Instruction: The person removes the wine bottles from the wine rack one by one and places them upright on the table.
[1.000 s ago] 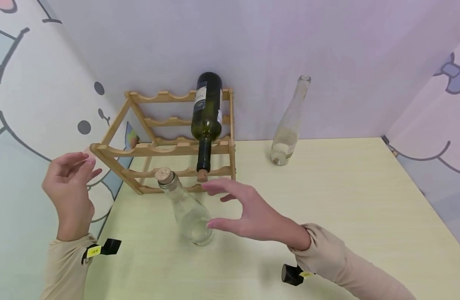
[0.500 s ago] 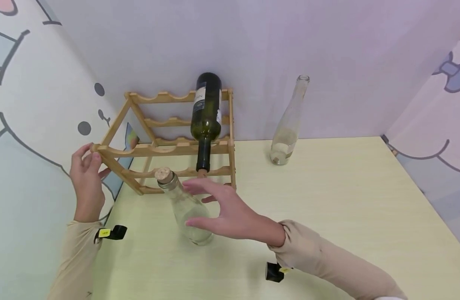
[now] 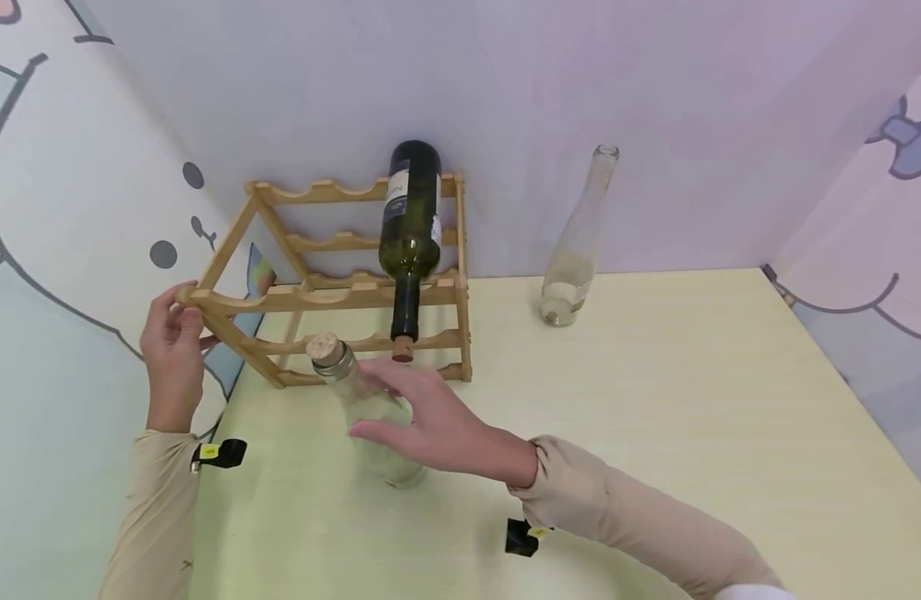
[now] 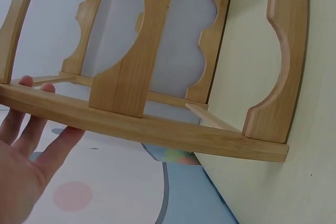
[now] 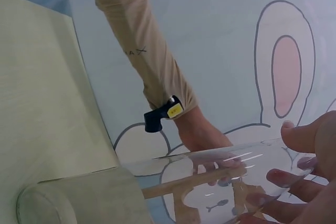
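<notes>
My left hand (image 3: 173, 350) holds the front left post of the wooden wine rack (image 3: 347, 297); in the left wrist view its fingers (image 4: 35, 129) reach behind that post. A clear glass bottle (image 3: 381, 462) with a cork (image 3: 326, 350) stands upright before the rack. My right hand (image 3: 430, 421) is curved around the bottle's upper part, thumb on the near side and fingers on the far side. In the right wrist view the thumb lies just off the glass and the fingers overlap it. A dark green wine bottle (image 3: 409, 225) lies on the rack's top, corked neck toward me.
A second clear bottle (image 3: 573, 271), without a cork, stands at the back by the wall. The pale table (image 3: 678, 383) meets a plain back wall (image 3: 535, 108). Walls with cartoon drawings (image 3: 77, 192) rise at both sides, the left one close to the rack.
My left hand has moved right, onto the rack's front left corner, and holds it. My right hand has moved left, from beside the corked clear bottle to around its upper part.
</notes>
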The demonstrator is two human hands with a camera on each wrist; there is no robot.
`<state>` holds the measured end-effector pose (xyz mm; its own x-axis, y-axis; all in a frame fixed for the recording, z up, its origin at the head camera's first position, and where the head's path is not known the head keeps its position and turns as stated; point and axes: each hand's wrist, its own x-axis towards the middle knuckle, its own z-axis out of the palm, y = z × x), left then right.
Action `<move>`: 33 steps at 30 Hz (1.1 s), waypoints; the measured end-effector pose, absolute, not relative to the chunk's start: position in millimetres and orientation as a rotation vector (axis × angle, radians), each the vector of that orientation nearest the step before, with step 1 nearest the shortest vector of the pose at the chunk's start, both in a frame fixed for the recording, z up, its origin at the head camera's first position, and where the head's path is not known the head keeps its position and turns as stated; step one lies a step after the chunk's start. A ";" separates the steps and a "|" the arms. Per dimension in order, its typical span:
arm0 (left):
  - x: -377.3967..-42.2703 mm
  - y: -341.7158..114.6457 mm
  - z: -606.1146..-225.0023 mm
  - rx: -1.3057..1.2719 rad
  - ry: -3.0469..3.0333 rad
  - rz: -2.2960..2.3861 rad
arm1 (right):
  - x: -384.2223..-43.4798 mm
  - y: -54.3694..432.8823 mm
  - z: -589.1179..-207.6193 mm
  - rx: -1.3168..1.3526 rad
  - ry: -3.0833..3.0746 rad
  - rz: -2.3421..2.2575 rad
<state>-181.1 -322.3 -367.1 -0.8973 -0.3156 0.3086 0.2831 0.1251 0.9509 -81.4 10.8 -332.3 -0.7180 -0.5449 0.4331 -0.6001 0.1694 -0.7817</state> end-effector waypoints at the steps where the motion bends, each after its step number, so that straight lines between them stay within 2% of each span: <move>1: -181.2 -322.8 -367.0 0.030 -1.961 -1.833 | -82.0 9.8 -332.2 1.165 -2.352 1.608; 12: -180.1 -322.8 -367.0 0.036 -1.939 -1.861 | -77.6 16.0 -325.7 1.166 -2.314 1.636; 23: -180.2 -322.9 -366.7 -0.003 -1.916 -1.848 | -66.5 43.2 -295.4 1.114 -2.303 1.817; 33: -180.2 -321.8 -368.1 -0.043 -1.873 -1.883 | -66.9 65.7 -279.6 1.137 -2.310 1.725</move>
